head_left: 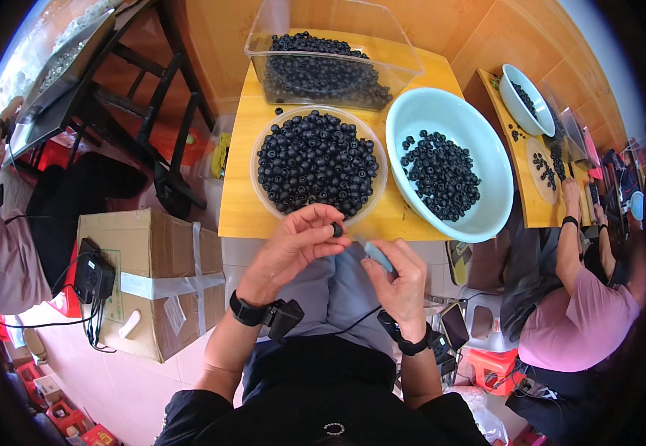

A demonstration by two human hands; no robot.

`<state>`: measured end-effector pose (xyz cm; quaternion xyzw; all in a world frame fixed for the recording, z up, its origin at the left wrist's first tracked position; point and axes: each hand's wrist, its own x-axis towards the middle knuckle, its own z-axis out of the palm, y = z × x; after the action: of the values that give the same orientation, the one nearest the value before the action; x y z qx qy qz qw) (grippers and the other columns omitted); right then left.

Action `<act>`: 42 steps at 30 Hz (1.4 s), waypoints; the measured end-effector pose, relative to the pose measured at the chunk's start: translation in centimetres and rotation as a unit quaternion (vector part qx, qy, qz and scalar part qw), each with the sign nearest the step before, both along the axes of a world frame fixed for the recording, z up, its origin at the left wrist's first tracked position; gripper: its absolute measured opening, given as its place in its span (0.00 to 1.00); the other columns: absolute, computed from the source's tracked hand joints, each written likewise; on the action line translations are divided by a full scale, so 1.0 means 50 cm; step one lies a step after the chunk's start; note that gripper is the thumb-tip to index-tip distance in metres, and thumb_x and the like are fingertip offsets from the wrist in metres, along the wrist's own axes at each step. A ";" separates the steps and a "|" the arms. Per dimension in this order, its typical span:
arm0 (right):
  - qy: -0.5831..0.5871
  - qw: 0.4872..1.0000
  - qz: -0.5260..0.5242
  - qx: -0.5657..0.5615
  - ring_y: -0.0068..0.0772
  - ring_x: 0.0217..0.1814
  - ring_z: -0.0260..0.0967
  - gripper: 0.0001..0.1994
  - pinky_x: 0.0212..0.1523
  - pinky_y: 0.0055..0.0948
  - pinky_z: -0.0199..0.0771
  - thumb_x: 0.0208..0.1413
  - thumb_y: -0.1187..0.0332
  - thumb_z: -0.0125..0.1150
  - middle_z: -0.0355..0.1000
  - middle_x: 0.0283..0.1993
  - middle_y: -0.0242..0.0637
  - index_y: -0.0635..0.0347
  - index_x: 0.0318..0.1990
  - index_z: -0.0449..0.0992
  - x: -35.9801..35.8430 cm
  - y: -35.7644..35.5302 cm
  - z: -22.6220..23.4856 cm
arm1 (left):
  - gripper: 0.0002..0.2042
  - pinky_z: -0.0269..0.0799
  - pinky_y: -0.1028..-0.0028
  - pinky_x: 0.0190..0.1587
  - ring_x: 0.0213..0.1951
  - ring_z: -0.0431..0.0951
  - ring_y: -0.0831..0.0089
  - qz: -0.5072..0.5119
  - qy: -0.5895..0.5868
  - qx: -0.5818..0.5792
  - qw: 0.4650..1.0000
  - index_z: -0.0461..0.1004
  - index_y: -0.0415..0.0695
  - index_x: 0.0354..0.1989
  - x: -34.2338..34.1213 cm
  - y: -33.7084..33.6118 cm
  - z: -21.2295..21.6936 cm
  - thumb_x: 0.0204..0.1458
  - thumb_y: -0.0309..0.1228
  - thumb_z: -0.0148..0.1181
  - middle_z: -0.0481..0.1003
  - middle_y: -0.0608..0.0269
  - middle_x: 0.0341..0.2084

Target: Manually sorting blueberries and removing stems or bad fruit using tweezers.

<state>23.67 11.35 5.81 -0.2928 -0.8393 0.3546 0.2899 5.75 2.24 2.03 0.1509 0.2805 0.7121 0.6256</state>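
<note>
My left hand point(289, 249) is closed in a pinch on a small round black bead point(337, 230), held just past the table's near edge. Close by on the right, my right hand point(403, 286) grips a small light-blue tool point(379, 256); its working end is too blurred to make out. In front of both hands, a shallow round clear tray point(383, 172) is heaped with black beads point(315, 160). To its right stands a pale blue basin point(449, 110) with more black beads at the bottom.
Behind the tray a clear plastic box point(256, 56) of black beads sits on the yellow table point(235, 201). A taped cardboard box point(126, 245) stands left on the floor, near a dark stool point(161, 111). At right, another person point(575, 320) works at a second table.
</note>
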 end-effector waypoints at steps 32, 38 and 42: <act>0.026 0.996 0.073 0.039 0.32 0.18 0.59 0.11 0.19 0.28 0.57 0.47 0.75 0.62 0.65 0.24 0.38 0.63 0.41 0.77 -0.020 -0.006 -0.011 | 0.08 0.79 0.79 0.39 0.34 0.80 0.75 0.007 -0.106 0.024 0.994 0.71 0.39 0.42 0.027 -0.017 -0.027 0.53 0.22 0.58 0.76 0.61 0.33; 0.019 0.996 0.080 0.045 0.32 0.18 0.59 0.11 0.19 0.28 0.57 0.47 0.74 0.63 0.65 0.24 0.38 0.63 0.41 0.77 -0.021 -0.005 -0.008 | 0.08 0.79 0.79 0.39 0.34 0.80 0.75 0.013 -0.108 0.020 0.994 0.71 0.39 0.42 0.026 -0.018 -0.032 0.54 0.21 0.58 0.76 0.60 0.33; 0.020 0.995 0.083 0.046 0.32 0.18 0.59 0.11 0.19 0.28 0.56 0.48 0.74 0.63 0.65 0.24 0.38 0.63 0.41 0.77 -0.022 -0.004 -0.009 | 0.08 0.79 0.78 0.39 0.34 0.80 0.74 0.009 -0.107 0.023 0.994 0.71 0.39 0.41 0.026 -0.018 -0.032 0.54 0.21 0.58 0.76 0.60 0.33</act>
<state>22.58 11.13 5.36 -0.2017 -0.8702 0.3439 0.2894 7.02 1.34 0.44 0.0856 0.1970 0.7361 0.6418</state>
